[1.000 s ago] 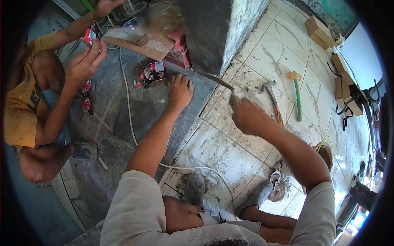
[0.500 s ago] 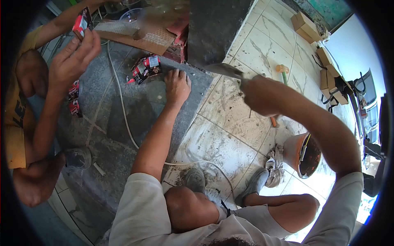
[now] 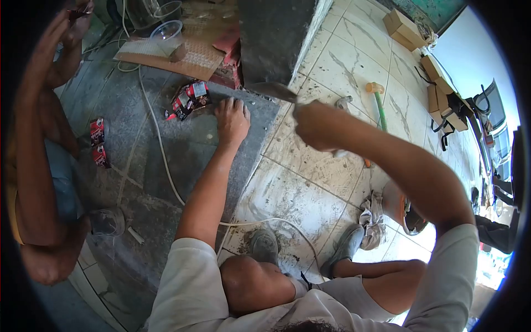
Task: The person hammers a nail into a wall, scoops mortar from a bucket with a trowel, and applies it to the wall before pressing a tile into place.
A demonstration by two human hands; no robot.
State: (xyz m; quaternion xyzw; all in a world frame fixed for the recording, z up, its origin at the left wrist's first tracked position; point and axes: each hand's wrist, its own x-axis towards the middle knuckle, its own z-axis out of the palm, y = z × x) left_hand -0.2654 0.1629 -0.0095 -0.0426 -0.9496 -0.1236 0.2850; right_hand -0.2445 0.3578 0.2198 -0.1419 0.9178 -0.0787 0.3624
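Note:
My left hand [image 3: 232,122] rests fingers-down on the dark grey stone floor [image 3: 182,166], near its edge, holding nothing. Close to its fingertips lies a crumpled red and black packet [image 3: 189,99]. My right hand [image 3: 321,127] is wrapped round the handle of a trowel [image 3: 274,91]. The thin metal blade points left, overlapping the foot of a dark upright panel [image 3: 274,41] in this view. Most of the handle is hidden inside my fist. Small crumbs are scattered along the stone edge below the blade.
A mallet [image 3: 380,105] with a green handle lies on pale tiles [image 3: 298,182]. At right are a bucket [image 3: 394,205] and a rag [image 3: 373,224]. A white cable [image 3: 160,141] crosses the floor. Cardboard [image 3: 166,60] bears a plastic cup [image 3: 167,34]. A co-worker [image 3: 41,182] crouches at left beside small packets [image 3: 97,141].
My right hand has shifted left with the trowel, while my left hand stays on the stone. The co-worker's hands have moved up and left with the small packet.

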